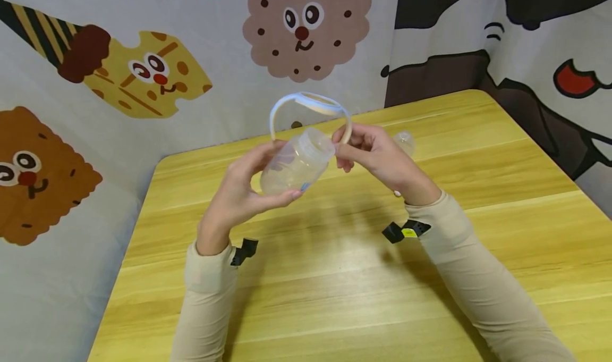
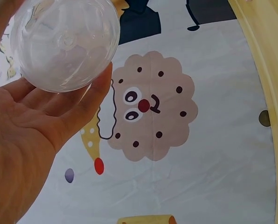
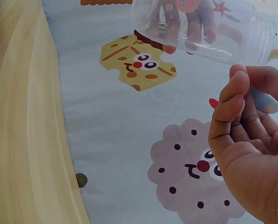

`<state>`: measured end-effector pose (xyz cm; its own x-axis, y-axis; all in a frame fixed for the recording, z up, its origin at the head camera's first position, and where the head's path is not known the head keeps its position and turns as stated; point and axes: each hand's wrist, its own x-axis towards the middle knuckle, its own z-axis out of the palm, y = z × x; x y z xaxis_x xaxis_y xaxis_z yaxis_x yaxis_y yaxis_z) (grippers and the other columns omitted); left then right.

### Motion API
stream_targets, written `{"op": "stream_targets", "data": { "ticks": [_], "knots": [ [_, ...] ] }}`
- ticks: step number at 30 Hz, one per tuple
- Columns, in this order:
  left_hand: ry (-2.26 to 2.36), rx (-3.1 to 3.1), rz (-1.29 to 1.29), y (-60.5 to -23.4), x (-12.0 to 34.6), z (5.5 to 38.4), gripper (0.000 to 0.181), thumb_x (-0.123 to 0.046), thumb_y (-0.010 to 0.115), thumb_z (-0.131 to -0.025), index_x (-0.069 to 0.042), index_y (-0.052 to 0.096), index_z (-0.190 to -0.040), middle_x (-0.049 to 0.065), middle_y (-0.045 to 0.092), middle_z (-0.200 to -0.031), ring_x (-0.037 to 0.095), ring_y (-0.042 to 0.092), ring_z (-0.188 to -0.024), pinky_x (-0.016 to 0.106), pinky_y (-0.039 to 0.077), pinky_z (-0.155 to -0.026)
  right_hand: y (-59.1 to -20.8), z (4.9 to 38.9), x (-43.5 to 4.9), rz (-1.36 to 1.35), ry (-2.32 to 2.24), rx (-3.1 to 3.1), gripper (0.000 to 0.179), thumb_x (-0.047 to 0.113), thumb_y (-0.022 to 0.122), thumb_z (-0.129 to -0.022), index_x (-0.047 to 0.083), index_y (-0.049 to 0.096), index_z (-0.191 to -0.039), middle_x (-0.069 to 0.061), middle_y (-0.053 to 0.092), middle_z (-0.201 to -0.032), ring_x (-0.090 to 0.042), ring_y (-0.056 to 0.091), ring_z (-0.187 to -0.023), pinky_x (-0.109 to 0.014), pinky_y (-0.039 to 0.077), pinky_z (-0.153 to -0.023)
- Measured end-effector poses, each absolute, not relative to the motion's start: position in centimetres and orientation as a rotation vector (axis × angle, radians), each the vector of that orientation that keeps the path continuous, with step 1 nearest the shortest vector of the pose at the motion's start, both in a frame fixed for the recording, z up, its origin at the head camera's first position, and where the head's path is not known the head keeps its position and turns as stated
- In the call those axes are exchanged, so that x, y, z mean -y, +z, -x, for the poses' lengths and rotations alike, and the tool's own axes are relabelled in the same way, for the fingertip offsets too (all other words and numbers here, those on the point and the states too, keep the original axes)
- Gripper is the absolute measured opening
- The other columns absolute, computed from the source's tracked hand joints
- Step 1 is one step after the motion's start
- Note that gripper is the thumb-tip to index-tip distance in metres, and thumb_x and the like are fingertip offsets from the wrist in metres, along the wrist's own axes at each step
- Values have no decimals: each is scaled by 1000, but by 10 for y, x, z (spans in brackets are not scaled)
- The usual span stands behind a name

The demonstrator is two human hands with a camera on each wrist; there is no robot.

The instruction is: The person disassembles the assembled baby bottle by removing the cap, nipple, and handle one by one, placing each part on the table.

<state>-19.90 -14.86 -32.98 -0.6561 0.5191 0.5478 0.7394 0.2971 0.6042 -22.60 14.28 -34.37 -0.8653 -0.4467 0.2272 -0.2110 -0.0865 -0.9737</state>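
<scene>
A clear, open-necked baby bottle point(image 1: 294, 165) is tilted above the table, its mouth toward the right. My left hand point(image 1: 234, 186) grips its body between thumb and fingers; the left wrist view shows the bottle's round base point(image 2: 66, 46). Sea-animal prints point(image 3: 188, 5) show on the bottle in the right wrist view. At the bottle's neck, my right hand point(image 1: 375, 152) pinches one end of a curved blue-and-cream handle point(image 1: 317, 102) that arches behind the bottle. The handle's other end drops behind the left fingers, where its end is hidden.
A clear domed cap point(image 1: 404, 143) lies on the wooden table point(image 1: 334, 298) beyond the right hand, partly hidden by it. A small white piece point(image 1: 397, 193) shows beside the right wrist. A cartoon-printed cloth point(image 1: 220, 43) hangs close behind the table.
</scene>
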Motion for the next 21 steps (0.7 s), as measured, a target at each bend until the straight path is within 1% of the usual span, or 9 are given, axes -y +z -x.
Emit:
{"op": "stream_targets", "data": {
  "ticks": [3, 7, 10, 13, 14, 16, 17, 19, 21],
  "knots": [
    [-1286, 2315, 1141, -328, 150, 197, 81, -8, 98, -73, 1, 59, -144, 12, 72, -132, 23, 68, -114, 41, 60, -96, -342, 224, -145, 713, -2081, -1999, 6, 7, 63, -106, 3, 66, -109, -7, 66, -81, -20, 60, -74, -30, 56, -71],
    [-1314, 2304, 1153, -326, 149, 197, 81, -7, 97, -74, 0, 60, -145, 11, 71, -133, 22, 67, -115, 43, 59, -97, -339, 222, -150, 667, -2062, -2047, 8, 13, 65, -106, 5, 67, -107, -6, 65, -80, -19, 59, -72, -23, 45, -57],
    [-1330, 2292, 1164, -325, 150, 196, 80, -7, 97, -74, 0, 60, -144, 11, 70, -133, 23, 66, -115, 43, 59, -97, -336, 222, -153, 645, -2037, -2096, 10, 16, 67, -105, 7, 67, -106, -5, 64, -79, -18, 58, -72, -22, 39, -54],
    [-1328, 2281, 1159, -324, 152, 195, 81, -7, 98, -73, 0, 60, -145, 11, 70, -134, 22, 66, -115, 40, 59, -97, -332, 223, -155, 663, -2032, -2089, 9, 16, 66, -105, 6, 67, -105, -4, 63, -79, -17, 56, -70, -22, 42, -54],
    [-1327, 2277, 1156, -324, 153, 195, 82, -6, 98, -73, 0, 60, -145, 11, 70, -134, 22, 66, -115, 39, 59, -97, -330, 223, -155, 671, -2037, -2070, 9, 14, 65, -106, 6, 66, -105, -4, 63, -78, -16, 54, -68, -22, 41, -53],
    [-1324, 2272, 1159, -322, 156, 194, 82, -6, 98, -73, -1, 60, -145, 11, 70, -134, 22, 66, -115, 38, 59, -97, -327, 225, -156, 684, -2049, -2025, 9, 11, 64, -106, 2, 65, -105, -4, 62, -77, -15, 52, -64, -21, 37, -49],
    [-1320, 2270, 1160, -321, 156, 194, 82, -7, 98, -73, -1, 59, -146, 10, 70, -135, 22, 66, -116, 38, 59, -97, -326, 225, -157, 688, -2047, -2019, 9, 10, 63, -106, 1, 65, -105, -4, 62, -77, -14, 52, -64, -22, 39, -50],
    [-1316, 2264, 1164, -319, 158, 193, 82, -6, 98, -73, -1, 60, -146, 11, 69, -135, 23, 66, -116, 41, 59, -97, -324, 226, -158, 681, -2042, -2001, 10, 9, 63, -106, 0, 64, -105, -4, 62, -77, -13, 51, -62, -22, 40, -49],
    [-1305, 2263, 1164, -317, 159, 192, 82, -8, 98, -73, 0, 59, -146, 11, 69, -136, 23, 66, -117, 42, 59, -97, -321, 227, -159, 687, -2020, -2014, 12, 10, 63, -106, -2, 64, -106, -3, 62, -77, -14, 52, -64, -23, 43, -52]
  ]
}}
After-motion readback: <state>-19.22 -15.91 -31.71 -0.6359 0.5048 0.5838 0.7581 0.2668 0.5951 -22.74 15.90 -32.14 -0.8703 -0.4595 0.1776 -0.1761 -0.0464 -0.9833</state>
